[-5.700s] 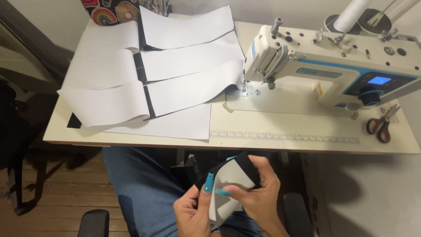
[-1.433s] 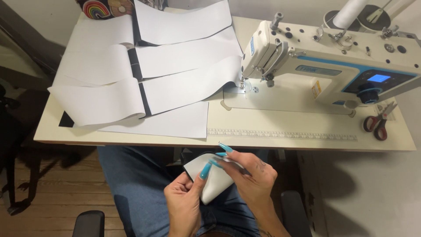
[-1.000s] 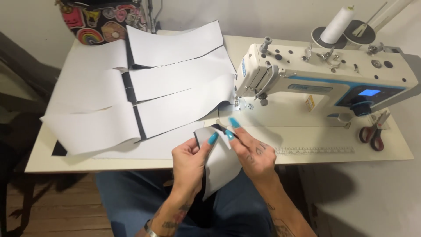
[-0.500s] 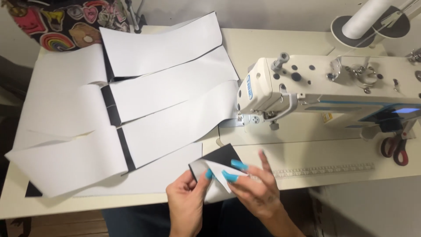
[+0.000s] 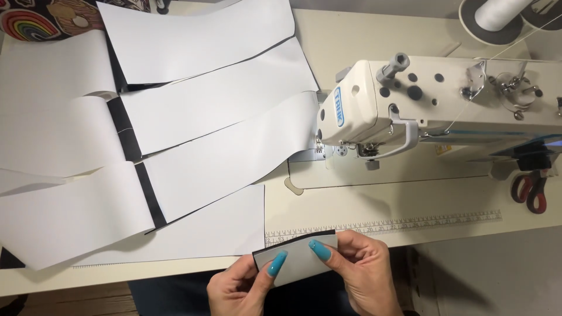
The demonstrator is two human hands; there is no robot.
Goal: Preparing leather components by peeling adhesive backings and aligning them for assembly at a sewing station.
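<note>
At the near edge of the worktop, a small fabric piece is held between both hands, just over the printed ruler strip that runs along the front. The left hand is closed on the piece's left end, thumb on top; the right hand is pinched on its right end, so that the piece appears to be kept flat and taut for handling. The piece is pale grey on its face with a black edge showing along the top and left, thin and pliable, roughly rectangular. Both thumbs carry long turquoise nails. Farther back and to the left, several long white strips are laid side by side, overlapping, with black bands visible at their joined ends; they look smooth, matte and stiff. To the right, a cream sewing machine is set on the worktop, a white thread cone behind it and red-handled scissors beside its base.
</note>
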